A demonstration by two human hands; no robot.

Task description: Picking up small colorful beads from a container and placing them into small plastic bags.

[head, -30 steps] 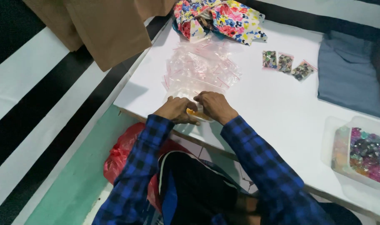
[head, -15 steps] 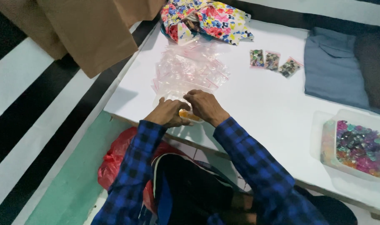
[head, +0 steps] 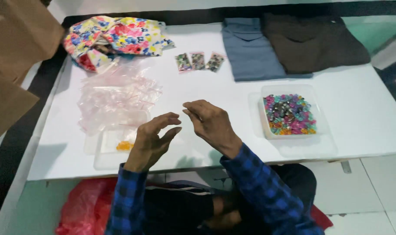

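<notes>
My left hand [head: 152,139] hovers above the white table [head: 359,113] with curled fingers and nothing in it. My right hand [head: 211,124] is raised close beside it, fingers apart, also holding nothing. Just left of my left hand lies a shallow clear tray [head: 109,150] with a few small orange pieces [head: 125,146] in it. A heap of small clear plastic bags [head: 115,98] lies behind the tray. To the right stands a clear tub of many-coloured beads [head: 289,114].
Three small filled bead packets [head: 199,61] lie at the table's middle back. A flowered cloth bag [head: 115,37] sits back left, folded blue cloth [head: 250,50] and dark cloth [head: 311,43] back right. A red plastic bag [head: 83,209] lies on the floor by my knee.
Both hands were together at the table's near edge over the orange pieces; now they have lifted and parted, holding nothing. The view has swung right, so the whole table shows.
</notes>
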